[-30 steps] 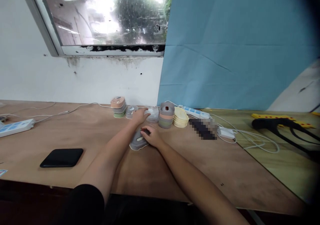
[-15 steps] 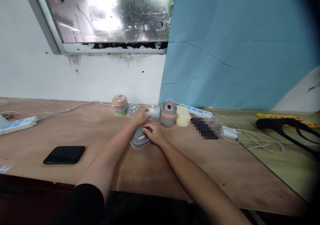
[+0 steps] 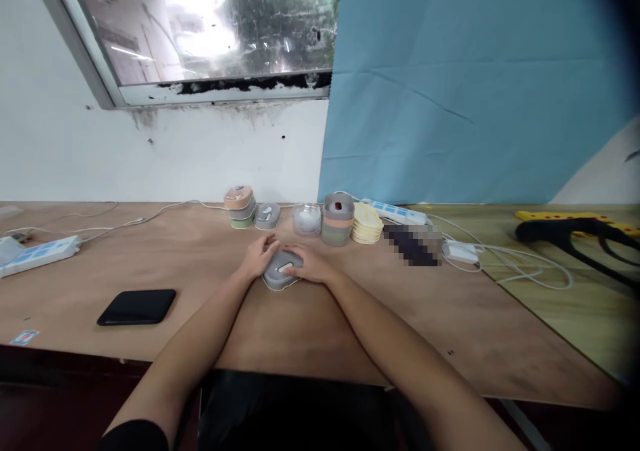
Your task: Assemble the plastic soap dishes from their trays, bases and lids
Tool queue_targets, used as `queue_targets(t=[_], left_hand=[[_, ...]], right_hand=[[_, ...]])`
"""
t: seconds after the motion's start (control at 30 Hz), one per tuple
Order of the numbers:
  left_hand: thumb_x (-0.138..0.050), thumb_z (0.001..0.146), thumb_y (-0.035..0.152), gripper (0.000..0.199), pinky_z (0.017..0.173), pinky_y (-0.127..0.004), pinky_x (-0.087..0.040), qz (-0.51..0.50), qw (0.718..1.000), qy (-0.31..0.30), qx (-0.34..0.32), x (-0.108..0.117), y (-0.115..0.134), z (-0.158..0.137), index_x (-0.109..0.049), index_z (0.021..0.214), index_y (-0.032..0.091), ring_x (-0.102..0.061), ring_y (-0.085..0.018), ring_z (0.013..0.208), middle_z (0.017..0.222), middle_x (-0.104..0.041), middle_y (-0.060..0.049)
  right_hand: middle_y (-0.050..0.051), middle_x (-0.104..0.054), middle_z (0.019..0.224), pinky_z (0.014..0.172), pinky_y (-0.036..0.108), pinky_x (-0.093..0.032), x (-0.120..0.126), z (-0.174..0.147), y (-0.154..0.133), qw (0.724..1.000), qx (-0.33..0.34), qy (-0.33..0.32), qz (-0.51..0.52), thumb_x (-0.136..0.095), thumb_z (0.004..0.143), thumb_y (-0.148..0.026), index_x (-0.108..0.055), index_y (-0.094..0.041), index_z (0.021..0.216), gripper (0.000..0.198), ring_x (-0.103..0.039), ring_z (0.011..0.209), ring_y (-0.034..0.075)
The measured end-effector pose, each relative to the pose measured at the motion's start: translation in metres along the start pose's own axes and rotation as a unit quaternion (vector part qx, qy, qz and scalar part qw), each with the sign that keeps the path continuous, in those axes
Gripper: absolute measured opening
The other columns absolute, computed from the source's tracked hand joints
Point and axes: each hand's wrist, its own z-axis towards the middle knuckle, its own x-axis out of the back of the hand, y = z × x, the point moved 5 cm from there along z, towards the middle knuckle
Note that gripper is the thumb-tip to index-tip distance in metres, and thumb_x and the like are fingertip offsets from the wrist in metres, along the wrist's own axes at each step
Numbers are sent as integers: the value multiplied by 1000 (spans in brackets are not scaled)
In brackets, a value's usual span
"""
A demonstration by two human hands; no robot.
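Observation:
A small grey plastic box point(image 3: 275, 279), with a pale rim and a light oblong piece point(image 3: 285, 268) on its top, lies on the table between my hands. My left hand point(image 3: 260, 254) grips its left side near the back corner. On the other side my right hand point(image 3: 313, 264) holds it, thumb over the top near the light piece and fingers along the back edge. Just behind stand a smaller grey box point(image 3: 267, 216), a stack of clear plastic parts point(image 3: 307, 219) and a stack of coloured open boxes point(image 3: 337, 221).
Left of these stands a stack of lidded boxes point(image 3: 240, 204); to the right, a stack of cream lids point(image 3: 367, 224). Power strips point(image 3: 395, 212), cables and a white adapter point(image 3: 461, 251) lie further right. A black phone-like slab point(image 3: 137, 306) lies front left.
My left hand has come back from the clear plastic stack to the grey box's left side. My right hand has shifted slightly along the right side of the box.

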Motion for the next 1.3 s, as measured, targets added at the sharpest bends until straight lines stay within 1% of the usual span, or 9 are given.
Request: queue_targets(t=[0.1, 0.2, 0.33, 0.47, 0.7, 0.83, 0.93, 1.07, 1.3], left_hand=[[-48, 85, 58, 65, 96, -42, -45, -29, 995, -91, -20, -1, -2, -19, -45, 135, 16, -56, -27, 116, 127, -59, -14], [-68, 66, 61, 95, 105, -49, -36, 53, 989, -131, -52, -3, 2, -25, -32, 144, 18, -44, -34, 128, 141, -45, -16], [-77, 51, 62, 118, 107, -57, -27, 136, 982, -124, -41, -3, -1, -21, -23, 148, 19, -36, -40, 132, 145, -39, -17], [-79, 53, 57, 120, 105, -52, -34, 51, 996, -79, -8, 2, -10, -19, -17, 149, 20, -40, -37, 130, 142, -41, -17], [-76, 64, 50, 108, 102, -45, -39, -220, 972, 54, 62, 4, -10, -13, -16, 147, 14, -51, -31, 119, 134, -48, -19], [-77, 64, 46, 99, 101, -44, -41, -362, 931, 45, 23, -10, 5, -10, -22, 141, 18, -51, -29, 120, 138, -45, -17], [-77, 65, 41, 73, 101, -45, -40, -386, 922, 2, 24, -19, 14, -11, -44, 124, 15, -54, -28, 116, 128, -55, -16], [-78, 63, 38, 62, 100, -46, -39, -392, 918, 25, 59, -15, 13, -13, -50, 114, 14, -56, -28, 112, 120, -61, -15], [-78, 64, 40, 58, 89, -41, -46, -400, 911, 52, 88, -11, 8, -13, -51, 109, 16, -61, -26, 102, 111, -64, -12]], right_hand=[[13, -55, 132, 103, 48, -38, -4, 1, 6, 999, -40, -3, -24, -64, 72, -61, -54, -20, 130, 71, -49, 122, 30], [17, -50, 136, 104, 52, -36, -5, 0, 11, 996, -72, 12, -55, -61, 74, -64, -54, -17, 130, 74, -46, 126, 33], [20, -42, 142, 106, 51, -35, -3, -2, 13, 996, -64, -8, -61, -67, 65, -65, -49, -14, 134, 88, -41, 130, 34], [18, -44, 140, 105, 49, -37, 3, -3, 11, 998, -45, -11, -38, -72, 62, -62, -49, -16, 135, 89, -42, 128, 33], [11, -57, 126, 99, 43, -41, 7, 1, 12, 990, -72, 102, 59, -70, 70, -54, -57, -21, 125, 66, -53, 117, 27], [10, -62, 117, 96, 41, -44, 6, 3, 11, 976, -89, 161, 115, -66, 76, -50, -61, -20, 117, 51, -58, 108, 25], [10, -57, 126, 101, 40, -40, 4, 6, -1, 976, -52, 157, 141, -61, 81, -45, -58, -21, 122, 48, -53, 117, 24], [9, -54, 132, 105, 39, -36, 1, 7, -10, 977, -24, 128, 167, -60, 83, -41, -59, -21, 121, 43, -48, 123, 23], [6, -69, 97, 78, 33, -49, -11, 7, 4, 945, -137, 100, 280, -62, 78, -51, -66, -16, 103, 43, -62, 85, 20]])
